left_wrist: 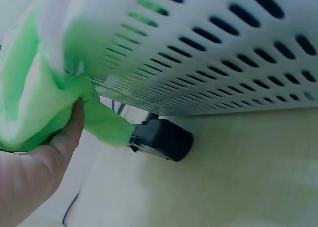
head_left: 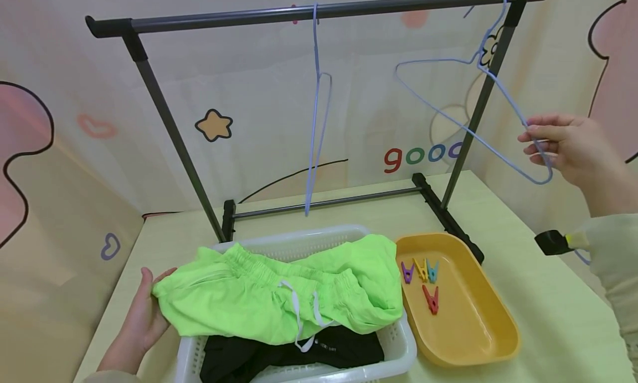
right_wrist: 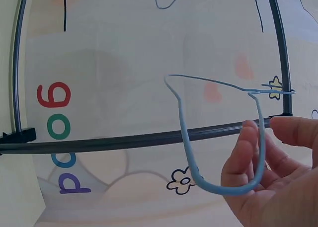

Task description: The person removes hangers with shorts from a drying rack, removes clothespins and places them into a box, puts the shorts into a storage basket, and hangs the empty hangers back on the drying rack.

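Observation:
My left hand grips the left edge of bright green shorts with a white drawstring, thumb on the fabric. The shorts lie bunched across a white perforated basket, over a black garment. At upper right, my right hand pinches the right end of a blue wire hanger, whose hook is over the rack's top bar. In the right wrist view, thumb and fingers are around the wire. A second blue hanger hangs edge-on near the bar's middle.
A dark metal rack stands behind the basket, its right foot near a yellow tray. Purple, yellow, blue and red clothespins lie in the tray. A printed cloth backdrop rises behind the pale table.

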A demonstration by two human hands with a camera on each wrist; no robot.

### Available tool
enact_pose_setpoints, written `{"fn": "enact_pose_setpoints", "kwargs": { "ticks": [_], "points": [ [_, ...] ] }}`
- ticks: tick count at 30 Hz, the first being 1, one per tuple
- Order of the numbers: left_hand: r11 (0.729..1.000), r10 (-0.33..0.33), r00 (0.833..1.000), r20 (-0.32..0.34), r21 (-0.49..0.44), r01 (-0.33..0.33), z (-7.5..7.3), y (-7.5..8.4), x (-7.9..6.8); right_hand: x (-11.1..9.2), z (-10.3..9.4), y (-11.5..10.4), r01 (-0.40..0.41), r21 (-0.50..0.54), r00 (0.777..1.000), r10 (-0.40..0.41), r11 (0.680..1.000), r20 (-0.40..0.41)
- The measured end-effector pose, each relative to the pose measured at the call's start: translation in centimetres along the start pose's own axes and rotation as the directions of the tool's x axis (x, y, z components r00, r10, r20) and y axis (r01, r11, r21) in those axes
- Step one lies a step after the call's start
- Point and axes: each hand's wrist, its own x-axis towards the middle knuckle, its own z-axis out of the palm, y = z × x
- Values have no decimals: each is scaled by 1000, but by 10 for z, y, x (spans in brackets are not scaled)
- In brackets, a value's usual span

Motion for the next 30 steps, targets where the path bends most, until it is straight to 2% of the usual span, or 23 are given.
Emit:
{"fn": "enact_pose_setpoints", "kwargs": {
  "ticks": [3,5,7,9,11,14,16,17,18,19,22,26,30],
  "points": [
    [999,16,1000,13,35,-16,1,4,1,-2,-1,3,34,-34,999,-34,999,-13],
    [995,22,1000,5,95,-23,2,7,1,-4,-2,6,65,-58,998,-66,996,-24],
    [985,35,999,-19,169,-31,4,9,1,-7,-1,9,96,-62,993,-99,994,-57],
    [971,48,998,-49,238,-35,7,12,2,-9,2,11,128,-56,983,-134,990,-124],
    [951,63,995,-76,308,-37,10,14,3,-12,8,13,173,-36,958,-177,984,-224],
    [931,86,994,-72,361,-55,14,16,4,-17,18,18,281,19,891,-253,960,-378],
    [920,98,994,-43,385,-74,17,17,5,-21,26,24,360,46,848,-306,932,-433],
    [914,103,994,-26,397,-84,18,17,5,-22,30,28,394,59,835,-331,917,-439],
    [908,106,994,-14,410,-91,20,17,6,-24,33,32,418,81,833,-346,905,-433],
    [899,110,994,-7,427,-96,21,17,6,-25,37,36,439,103,835,-363,892,-414],
    [853,103,994,-23,517,-76,26,17,7,-29,47,50,451,145,866,-391,881,-312],
    [797,80,996,-46,603,-36,31,17,8,-34,57,66,435,140,894,-407,890,-188],
    [741,66,997,-37,671,-24,38,18,9,-37,62,77,393,108,916,-379,913,-132]
  ]
}}
